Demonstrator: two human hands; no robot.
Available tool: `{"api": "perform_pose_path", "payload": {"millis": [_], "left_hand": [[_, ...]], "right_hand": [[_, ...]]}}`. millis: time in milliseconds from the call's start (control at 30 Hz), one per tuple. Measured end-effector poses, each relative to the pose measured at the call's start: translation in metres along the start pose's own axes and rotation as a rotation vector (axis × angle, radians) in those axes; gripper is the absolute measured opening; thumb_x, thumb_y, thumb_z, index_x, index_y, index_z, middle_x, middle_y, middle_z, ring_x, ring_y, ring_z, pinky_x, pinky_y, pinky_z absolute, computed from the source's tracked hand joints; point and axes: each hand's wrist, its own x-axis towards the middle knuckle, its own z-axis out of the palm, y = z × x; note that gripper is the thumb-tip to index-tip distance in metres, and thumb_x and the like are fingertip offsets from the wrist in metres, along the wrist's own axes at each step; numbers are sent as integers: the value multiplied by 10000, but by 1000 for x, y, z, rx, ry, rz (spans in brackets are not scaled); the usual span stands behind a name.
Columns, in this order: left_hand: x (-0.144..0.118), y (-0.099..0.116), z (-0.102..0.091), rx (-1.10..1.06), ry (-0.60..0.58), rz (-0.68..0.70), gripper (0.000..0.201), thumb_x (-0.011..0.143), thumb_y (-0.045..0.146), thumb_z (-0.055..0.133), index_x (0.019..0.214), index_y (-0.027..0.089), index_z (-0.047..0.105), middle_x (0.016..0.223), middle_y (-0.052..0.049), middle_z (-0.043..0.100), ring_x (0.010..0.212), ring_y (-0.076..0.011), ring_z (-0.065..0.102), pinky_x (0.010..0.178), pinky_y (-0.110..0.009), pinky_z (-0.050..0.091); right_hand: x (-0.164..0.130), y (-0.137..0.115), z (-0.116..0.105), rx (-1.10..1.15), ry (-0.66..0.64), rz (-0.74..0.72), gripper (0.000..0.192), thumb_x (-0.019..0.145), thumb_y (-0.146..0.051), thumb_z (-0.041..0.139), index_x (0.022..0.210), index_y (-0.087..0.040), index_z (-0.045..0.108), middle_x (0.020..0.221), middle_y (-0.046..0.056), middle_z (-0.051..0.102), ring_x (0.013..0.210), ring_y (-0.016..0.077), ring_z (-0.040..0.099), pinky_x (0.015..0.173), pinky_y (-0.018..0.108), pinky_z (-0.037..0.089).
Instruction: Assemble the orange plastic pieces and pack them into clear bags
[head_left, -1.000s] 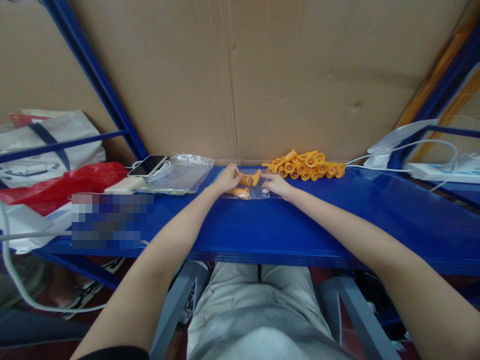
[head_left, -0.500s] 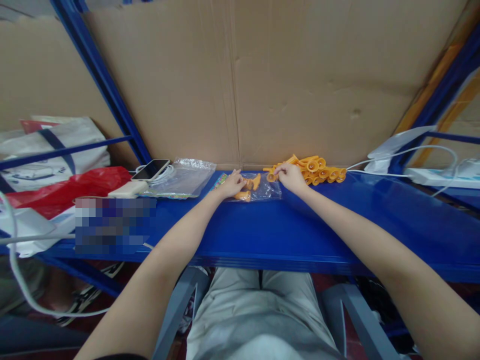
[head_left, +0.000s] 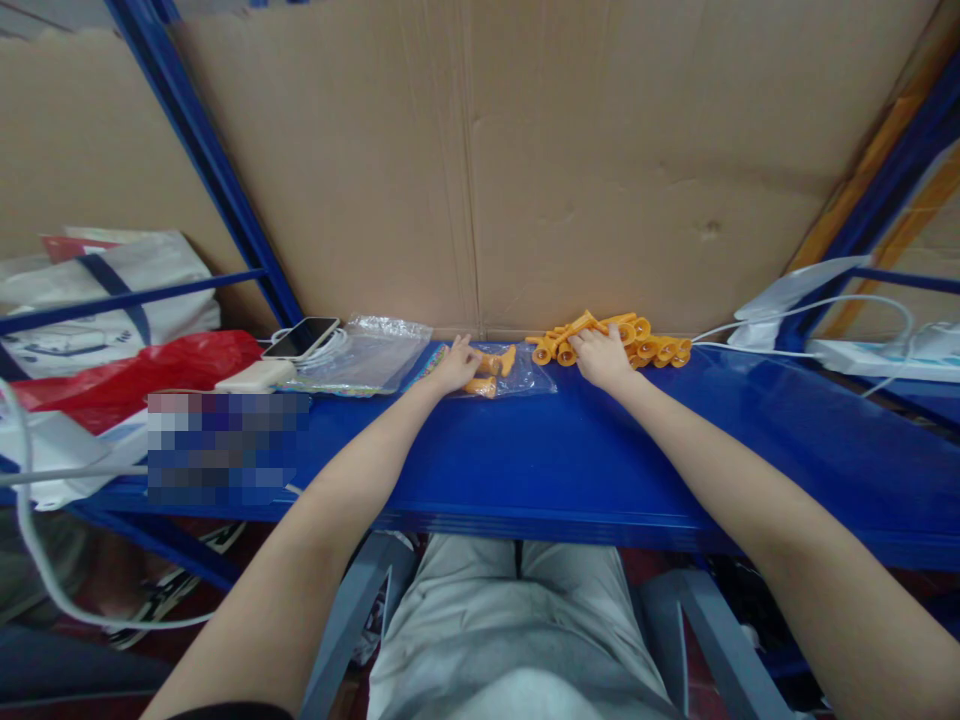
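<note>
**Bagging orange pieces**

The left hand [head_left: 455, 367] is pinning the clear bag [head_left: 517, 373] at the shelf's [head_left: 570, 460] back edge, while the right hand [head_left: 600, 358] is closing over the orange pile [head_left: 645, 345] beside it. Judged next: lifting one piece cleanly into the bag's mouth.

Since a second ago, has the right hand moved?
Yes. The right hand left the clear bag and went right along the blue shelf, now resting on the pile of orange parts.
</note>
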Motion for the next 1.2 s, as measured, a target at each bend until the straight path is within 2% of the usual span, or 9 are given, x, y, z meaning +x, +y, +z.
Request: {"api": "perform_pose_path", "payload": {"millis": [133, 267, 367, 467, 700, 833, 1000, 1100, 1200], "left_hand": [[-2, 0, 0, 51, -47, 19, 443, 989, 372, 318, 1220, 167, 636, 1638, -105, 262, 1531, -282, 162, 1237, -483, 130], [-2, -1, 2, 86, -103, 84, 533, 997, 365, 232, 1406, 199, 531, 1583, -61, 399, 1522, -251, 211, 1244, -453, 121], [-1, -1, 0, 87, -134, 129, 545, 985, 334, 210, 1400, 196, 535, 1552, -39, 451, 1499, -209, 279, 1248, -397, 119], [-1, 1, -3, 61, -152, 108, 543, 966, 326, 230, 1395, 188, 532, 1551, -46, 451, 1469, -197, 339, 1230, -362, 194], [-3, 5, -14, 5, -224, 54, 515, 908, 294, 301, 1339, 179, 559, 1495, -61, 510, 1371, -221, 465, 1159, -344, 330], [-7, 2, -19, -97, -239, 70, 487, 873, 320, 334, 1257, 191, 604, 1405, -54, 585, 1314, -238, 513, 1126, -333, 369], [-7, -9, -19, -208, -293, 111, 467, 835, 377, 394, 1225, 218, 596, 1393, -54, 583, 1265, -221, 547, 1087, -308, 405], [-4, -13, -20, -211, -312, 136, 457, 811, 372, 424, 1207, 226, 601, 1378, -55, 592, 1269, -227, 534, 1105, -321, 385], [-4, -12, -23, -202, -328, 138, 480, 798, 370, 430, 1219, 215, 603, 1379, -69, 593, 1282, -243, 522, 1115, -324, 371]], "right_hand": [[0, 5, 3, -40, 50, -15, 365, 938, -132, 378, 1171, -89, 655, 1136, 203, 697, 1099, 319, 575, 987, 480, 265], [0, 12, 7, 10, 153, 27, 365, 923, -156, 392, 1164, -79, 655, 1100, 216, 695, 1069, 329, 575, 990, 518, 267], [2, 18, 8, 101, 257, 100, 376, 912, -193, 415, 1190, -88, 645, 1090, 211, 686, 1045, 334, 583, 986, 533, 287], [7, 24, 8, 232, 386, 146, 421, 936, -252, 400, 1282, -119, 600, 1146, 205, 667, 1062, 338, 583, 952, 519, 341], [14, 17, -5, 440, 534, 95, 474, 952, -306, 416, 1395, -158, 496, 1311, 195, 616, 1209, 338, 542, 975, 492, 367], [9, 1, -19, 451, 409, -72, 458, 941, -278, 456, 1373, -132, 496, 1343, 193, 606, 1226, 313, 543, 997, 432, 361], [2, -16, -25, 389, 150, -249, 398, 887, -233, 549, 1278, -158, 546, 1187, 151, 692, 1090, 295, 603, 935, 377, 360], [1, -24, -24, 320, 78, -308, 311, 872, -232, 575, 1166, -139, 617, 1068, 146, 722, 1017, 282, 625, 914, 361, 324], [-1, -29, -23, 258, 46, -315, 253, 902, -301, 586, 1068, -133, 677, 1053, 151, 727, 1008, 279, 632, 869, 360, 305]]}}
